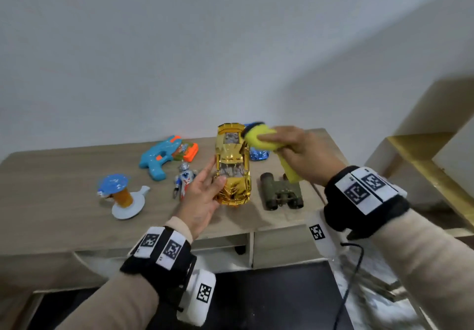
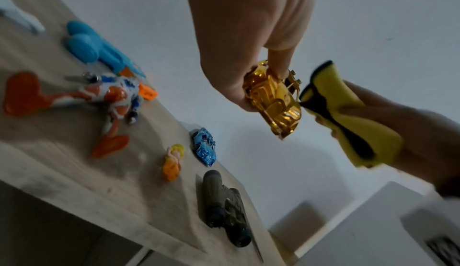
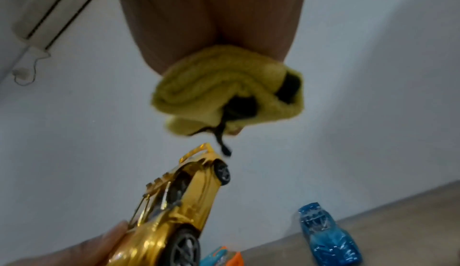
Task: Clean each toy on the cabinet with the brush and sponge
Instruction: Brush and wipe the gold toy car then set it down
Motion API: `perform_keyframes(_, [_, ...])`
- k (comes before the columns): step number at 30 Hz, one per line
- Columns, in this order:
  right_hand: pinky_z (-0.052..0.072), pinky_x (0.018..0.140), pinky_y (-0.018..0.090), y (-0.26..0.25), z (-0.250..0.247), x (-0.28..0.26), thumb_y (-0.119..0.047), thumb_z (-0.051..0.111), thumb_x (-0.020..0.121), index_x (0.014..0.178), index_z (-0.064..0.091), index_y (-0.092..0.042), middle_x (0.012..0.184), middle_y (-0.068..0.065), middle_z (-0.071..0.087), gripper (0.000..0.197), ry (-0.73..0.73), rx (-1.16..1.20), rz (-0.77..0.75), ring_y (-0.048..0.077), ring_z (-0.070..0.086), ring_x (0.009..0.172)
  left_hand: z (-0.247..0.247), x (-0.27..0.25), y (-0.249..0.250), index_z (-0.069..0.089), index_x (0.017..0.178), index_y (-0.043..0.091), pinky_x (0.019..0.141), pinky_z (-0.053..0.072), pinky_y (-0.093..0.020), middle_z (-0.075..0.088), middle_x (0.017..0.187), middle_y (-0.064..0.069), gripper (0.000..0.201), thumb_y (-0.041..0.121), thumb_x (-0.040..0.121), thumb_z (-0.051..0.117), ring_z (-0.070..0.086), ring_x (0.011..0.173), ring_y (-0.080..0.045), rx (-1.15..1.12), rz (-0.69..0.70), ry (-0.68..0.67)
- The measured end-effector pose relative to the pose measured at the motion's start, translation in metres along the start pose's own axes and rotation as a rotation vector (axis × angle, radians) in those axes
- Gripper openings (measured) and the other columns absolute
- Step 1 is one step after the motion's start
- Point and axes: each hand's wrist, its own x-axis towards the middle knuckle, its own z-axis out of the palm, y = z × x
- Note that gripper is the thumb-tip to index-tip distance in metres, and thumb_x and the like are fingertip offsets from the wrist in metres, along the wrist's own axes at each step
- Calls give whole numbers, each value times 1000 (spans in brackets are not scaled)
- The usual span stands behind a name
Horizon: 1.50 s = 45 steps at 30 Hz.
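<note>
While raised in the left grip (image 1: 202,193) — gold car (image 1: 233,165), sponge (image 1: 259,137) clenched in the right grip (image 1: 305,155) just beside.

A wall-mounted air conditioner (image 3: 53,8) (cord dangling below) at ten o'clock; a black cable (image 1: 351,278) at five o'clock.

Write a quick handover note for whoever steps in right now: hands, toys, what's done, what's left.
Left hand holds the gold car above the cabinet. Right hand grips the yellow sponge at the car's far end. Water gun, figure, blue car, binoculars and spinner toy lie on the cabinet. Which toys are already clean cannot be told; no brush visible.
</note>
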Motion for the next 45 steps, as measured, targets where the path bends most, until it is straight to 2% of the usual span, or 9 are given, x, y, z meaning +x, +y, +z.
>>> perform_keyframes(7, [29,95,17,-56,46,-19,5,46,86,107,70,-23,131,5,55,42,-176,-193,-160,23,51,119,-23,-34,10,41,140,25,82,53,-18,60,117,22,64,-2,86,62,61,103,9,258,190,175])
perform_keyframes(10, [38,94,28,-77,46,-17,7,47,83,108,69,-19,125,13,58,42,74,-176,-214,33,57,109,-32,-48,14,40,137,33,89,48,-13,54,114,32,64,3,87,65,54,101,20,400,241,199])
perform_keyframes(15, [53,69,43,-104,71,-7,14,60,67,104,70,-17,115,16,60,49,46,-515,-429,35,53,78,-33,-63,20,46,130,39,63,49,-7,63,92,31,57,7,87,65,62,77,13,519,311,253])
perform_keyframes(18, [53,72,42,-119,80,-14,12,59,69,101,72,-17,114,13,62,45,-118,-508,-529,34,54,83,-40,-69,26,59,118,30,63,49,-11,69,95,13,37,16,86,68,64,80,3,562,304,321])
perform_keyframes(23, [50,71,40,-135,83,-7,11,56,73,104,70,-17,112,20,60,44,238,-346,-418,37,54,78,-49,-69,38,43,141,22,103,45,-39,64,124,2,58,7,88,62,59,117,-14,102,189,280])
perform_keyframes(31, [53,83,42,-124,116,-66,-13,37,81,100,72,-18,116,14,61,40,-323,-232,-482,33,60,97,-71,-62,55,43,141,18,75,60,-37,59,131,-14,47,11,95,49,59,116,-30,-356,54,223])
perform_keyframes(36, [40,89,21,-117,94,-41,1,49,81,107,69,-20,120,15,58,39,100,-149,-344,27,58,104,-69,-66,48,42,142,18,87,53,-37,54,137,-13,49,6,94,47,50,126,-31,-369,58,143])
perform_keyframes(42, [42,90,19,-109,73,-51,6,53,81,93,74,-23,119,0,61,38,-340,-125,-253,13,59,101,-76,-71,43,43,141,17,83,57,-35,55,135,-15,54,9,89,50,60,108,-25,-361,43,121])
perform_keyframes(45, [39,96,23,-105,54,-38,3,55,83,101,71,-25,121,4,60,37,-50,-49,-136,18,58,109,-82,-75,38,42,142,18,86,56,-40,53,137,-15,59,12,84,53,60,112,-26,-316,36,72])
